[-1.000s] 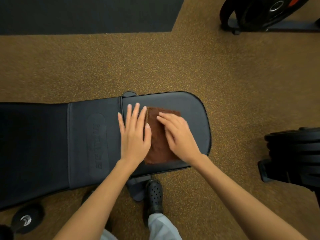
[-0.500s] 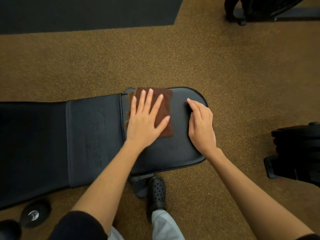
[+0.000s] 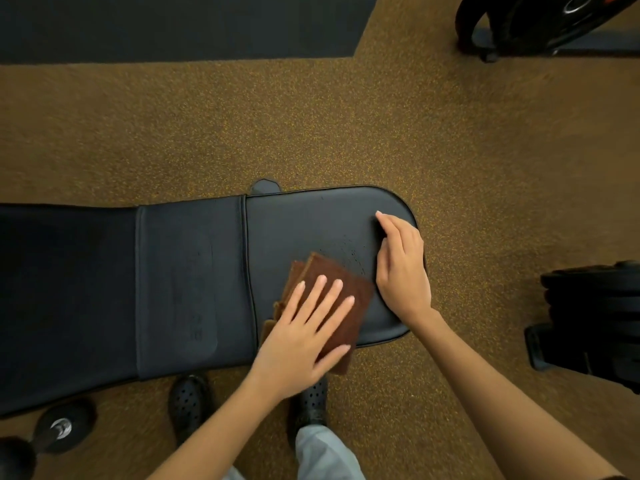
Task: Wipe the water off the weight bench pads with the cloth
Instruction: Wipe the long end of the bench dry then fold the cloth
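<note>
two hands at work: my left hand (image 3: 304,336), fingers spread flat, presses the soft folded cloth (image 3: 337,292) on the seat pad (image 3: 311,223), lower centre; right hand (image 3: 403,268) rests loosely curled, empty, beside droplets (image 3: 351,252).

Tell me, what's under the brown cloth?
The brown cloth lies on the black seat pad, pressed flat by the left hand. Any water beneath it is hidden.

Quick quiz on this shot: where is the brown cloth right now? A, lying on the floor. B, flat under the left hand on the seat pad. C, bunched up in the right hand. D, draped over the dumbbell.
B: the left hand lies flat on the brown cloth on the seat pad.
</note>
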Demonstrator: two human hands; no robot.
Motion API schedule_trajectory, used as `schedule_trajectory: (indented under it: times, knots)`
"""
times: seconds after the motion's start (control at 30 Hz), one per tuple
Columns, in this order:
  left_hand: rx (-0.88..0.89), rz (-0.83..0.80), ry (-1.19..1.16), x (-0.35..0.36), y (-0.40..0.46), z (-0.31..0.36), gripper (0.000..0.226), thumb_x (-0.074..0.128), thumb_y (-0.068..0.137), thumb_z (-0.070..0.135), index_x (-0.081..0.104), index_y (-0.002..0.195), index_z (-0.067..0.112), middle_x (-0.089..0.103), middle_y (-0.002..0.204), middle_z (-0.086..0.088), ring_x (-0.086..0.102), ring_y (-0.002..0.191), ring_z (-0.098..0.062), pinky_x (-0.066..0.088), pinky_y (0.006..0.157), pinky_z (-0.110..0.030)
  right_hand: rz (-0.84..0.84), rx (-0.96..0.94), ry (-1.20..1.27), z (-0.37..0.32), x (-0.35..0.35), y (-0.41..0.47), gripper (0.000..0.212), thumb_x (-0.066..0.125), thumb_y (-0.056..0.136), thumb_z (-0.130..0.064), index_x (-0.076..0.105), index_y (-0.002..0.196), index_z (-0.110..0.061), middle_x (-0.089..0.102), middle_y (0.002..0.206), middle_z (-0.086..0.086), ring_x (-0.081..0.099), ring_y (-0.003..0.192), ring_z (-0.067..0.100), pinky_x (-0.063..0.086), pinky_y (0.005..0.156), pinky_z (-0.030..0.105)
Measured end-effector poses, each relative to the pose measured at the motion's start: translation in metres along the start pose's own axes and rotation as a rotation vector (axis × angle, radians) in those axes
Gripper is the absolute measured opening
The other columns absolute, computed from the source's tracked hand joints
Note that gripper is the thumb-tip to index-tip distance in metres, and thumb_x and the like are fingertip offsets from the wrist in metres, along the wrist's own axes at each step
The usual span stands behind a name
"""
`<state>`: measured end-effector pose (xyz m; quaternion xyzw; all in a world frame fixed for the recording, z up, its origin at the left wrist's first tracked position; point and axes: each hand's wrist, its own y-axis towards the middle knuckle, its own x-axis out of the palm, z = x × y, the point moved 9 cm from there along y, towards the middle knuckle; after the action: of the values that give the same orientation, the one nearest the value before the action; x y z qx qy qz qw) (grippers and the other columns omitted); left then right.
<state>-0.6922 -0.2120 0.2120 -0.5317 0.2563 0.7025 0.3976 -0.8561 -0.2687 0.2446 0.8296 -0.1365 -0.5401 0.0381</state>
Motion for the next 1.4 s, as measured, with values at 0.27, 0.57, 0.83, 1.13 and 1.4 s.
schedule_trajectory:
  times: [0.27,0.57,0.83,1.13,1.4]
  knots:
    - [-0.267,0.102,-0.097,-0.019,-0.005,-0.066,0.066,0.035,0.098,0.056,0.025,0.153,0.021,0.014,0.162,-0.010,0.007,0.150,-0.029,0.017,0.119,-0.051,-0.005,0.008,-0.008,0.001,0.002,0.000,0.043,0.041,0.096,-0.002,0.048,0.139,0.001,0.054,0.133,0.015,0.049,0.125,0.030,0.037,0.110,0.046]
    - [-0.479,0.139,-0.073,-0.025,0.086,-0.051,0.067,0.029,0.100,0.051,0.023,0.154,0.012,0.014,0.160,-0.018,0.008,0.149,-0.038,0.013,0.120,-0.052,0.000,0.038,0.081,0.005,0.000,-0.003,0.043,0.035,0.099,-0.003,0.045,0.141,0.000,0.051,0.136,0.016,0.046,0.129,0.028,0.039,0.109,0.050]
    - [-0.136,0.031,-0.059,-0.011,0.032,-0.019,0.067,0.031,0.101,0.055,0.017,0.155,0.018,0.010,0.163,-0.008,0.002,0.151,-0.028,0.016,0.119,-0.050,0.027,0.046,0.035,0.005,-0.002,-0.001,0.036,0.044,0.095,0.003,0.054,0.130,0.004,0.053,0.132,0.020,0.046,0.127,0.032,0.038,0.109,0.048]
    - [-0.367,0.187,-0.075,-0.030,0.038,-0.089,0.066,0.036,0.097,0.057,0.030,0.152,0.021,0.019,0.161,-0.012,0.010,0.150,-0.031,0.013,0.120,-0.050,0.051,0.042,-0.032,0.003,-0.003,0.000,0.035,0.044,0.095,-0.005,0.058,0.126,0.001,0.056,0.129,0.017,0.050,0.124,0.033,0.039,0.108,0.047]
    - [-0.522,0.186,-0.056,-0.027,0.079,-0.066,0.065,0.030,0.098,0.052,0.025,0.154,0.019,0.018,0.161,-0.013,0.010,0.148,-0.038,0.011,0.119,-0.055,0.024,0.048,0.015,0.005,0.000,-0.001,0.034,0.042,0.099,-0.005,0.057,0.129,0.000,0.055,0.131,0.016,0.047,0.127,0.032,0.038,0.110,0.048]
